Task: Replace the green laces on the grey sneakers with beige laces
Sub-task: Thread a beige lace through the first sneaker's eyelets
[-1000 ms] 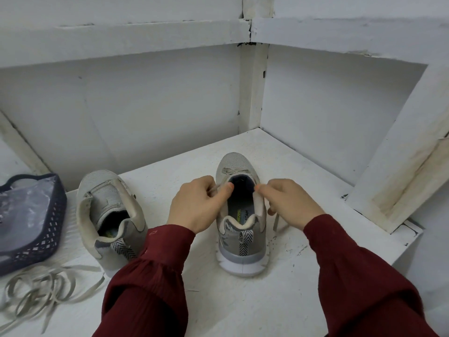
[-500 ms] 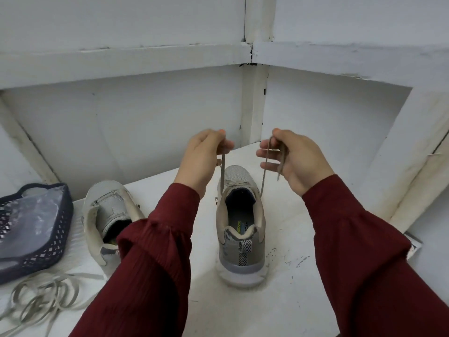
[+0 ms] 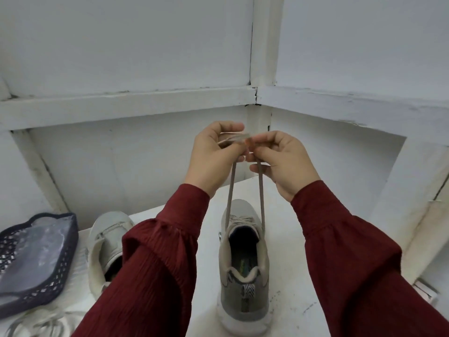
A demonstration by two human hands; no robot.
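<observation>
A white table (image 3: 285, 249) carries a dark mesh basket (image 3: 71, 242) at the left, one grey sneaker (image 3: 107, 235) beside it and another sneaker (image 3: 244, 302) between the arms. Above that one the left hand (image 3: 211, 152) and right hand (image 3: 288, 160) meet, each grip pinching the beige lace (image 3: 230, 186), whose two strands rise taut from the eyelets.

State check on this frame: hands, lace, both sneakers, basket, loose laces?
left hand: raised, pinching beige lace
right hand: raised, pinching the same lace
beige lace: threaded in centre sneaker, both strands pulled up taut
centre sneaker: upright, heel toward camera
left sneaker: upright, partly hidden by sleeve
basket: holds a plastic bag
loose laces: heaped, untouched
</observation>
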